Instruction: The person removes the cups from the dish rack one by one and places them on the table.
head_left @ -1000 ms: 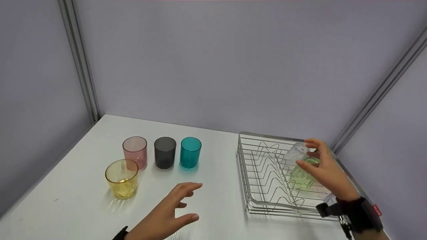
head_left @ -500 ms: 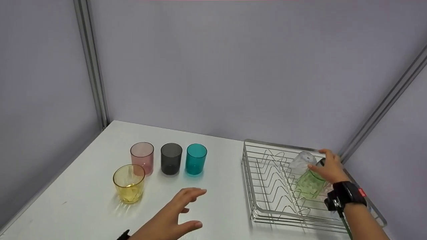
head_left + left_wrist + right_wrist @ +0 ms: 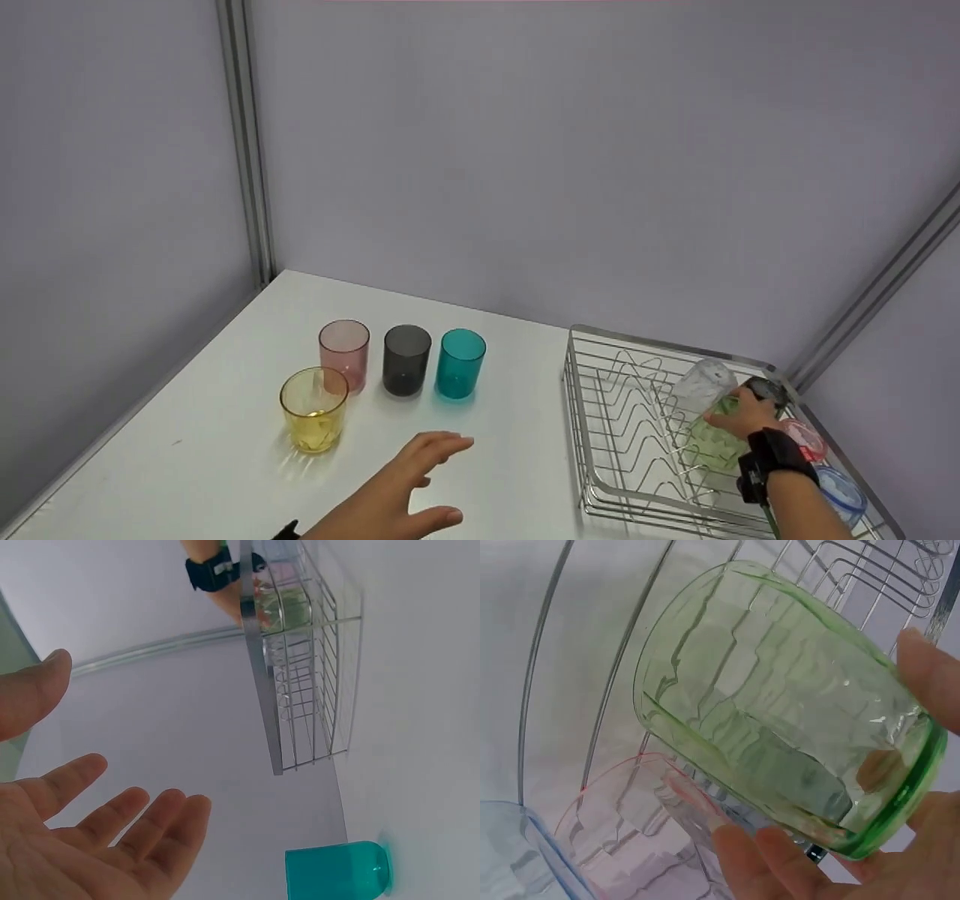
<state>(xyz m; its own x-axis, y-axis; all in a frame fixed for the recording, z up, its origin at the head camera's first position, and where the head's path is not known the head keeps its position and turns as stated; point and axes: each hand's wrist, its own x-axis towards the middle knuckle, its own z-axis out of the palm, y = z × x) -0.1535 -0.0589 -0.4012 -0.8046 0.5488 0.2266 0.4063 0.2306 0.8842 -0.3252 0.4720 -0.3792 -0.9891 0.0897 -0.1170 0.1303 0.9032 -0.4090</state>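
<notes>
In the dish rack [image 3: 645, 496], my right hand [image 3: 742, 415] grips a pale green glass [image 3: 780, 705] near its thick base. The thumb lies on one side and the fingers curl along the other; the glass lies tilted, its mouth away from the palm. Beside it in the rack are a clear glass [image 3: 703, 384], a dark glass [image 3: 765, 390], a pink glass [image 3: 652, 832] and a blue glass [image 3: 517, 855]. My left hand [image 3: 394, 487] hovers over the table with fingers spread, holding nothing. Nearest to it stands a teal glass [image 3: 334, 871].
A dark grey tumbler [image 3: 406, 361] and a pink tumbler [image 3: 346, 356] stand in a row left of the teal one. In front of them is a yellow glass [image 3: 315, 412]. Grey panels [image 3: 525, 165] close off the back and sides of the white table [image 3: 202, 450].
My right hand has come down from above the rack's glasses and taken hold of the green glass. The head view has swung, so everything sits differently in frame. The left hand keeps its pose.
</notes>
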